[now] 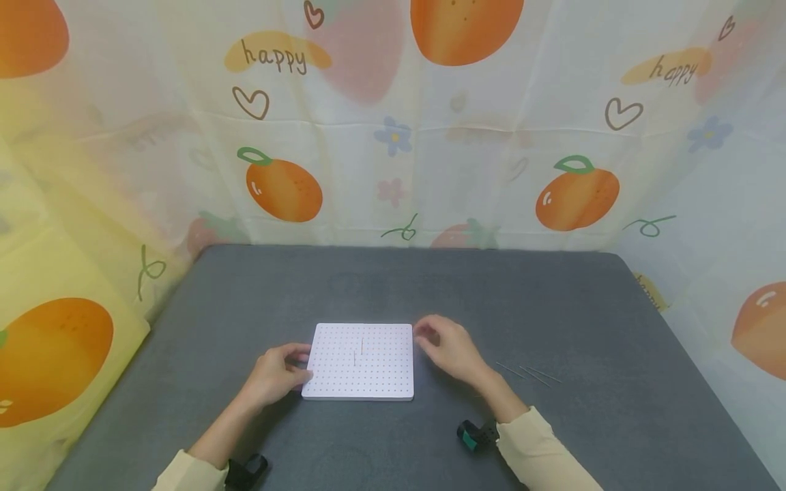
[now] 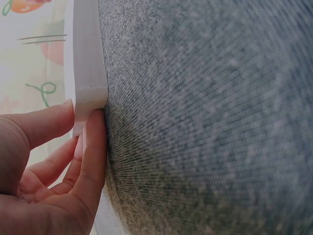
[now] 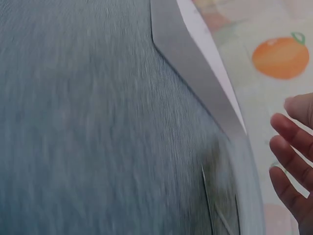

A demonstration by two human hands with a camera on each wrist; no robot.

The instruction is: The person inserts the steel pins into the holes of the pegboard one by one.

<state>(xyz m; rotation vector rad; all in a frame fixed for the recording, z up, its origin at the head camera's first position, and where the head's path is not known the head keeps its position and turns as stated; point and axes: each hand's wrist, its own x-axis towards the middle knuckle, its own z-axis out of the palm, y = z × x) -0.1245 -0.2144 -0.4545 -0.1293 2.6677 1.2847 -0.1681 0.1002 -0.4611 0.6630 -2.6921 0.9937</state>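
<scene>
Pegboard (image 1: 383,372) on table (image 1: 368,443), fruit-print backdrop (image 1: 467,184)

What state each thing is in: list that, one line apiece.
White pegboard, flat on the gray table
Two thin rods, standing upright in the pegboard
Loose rods, lying on the table, right of the pegboard
Left hand, gripping the pegboard's left edge
Right hand, near the pegboard's right edge, nothing visible in it
Patterned curtain, hanging, creased
</scene>
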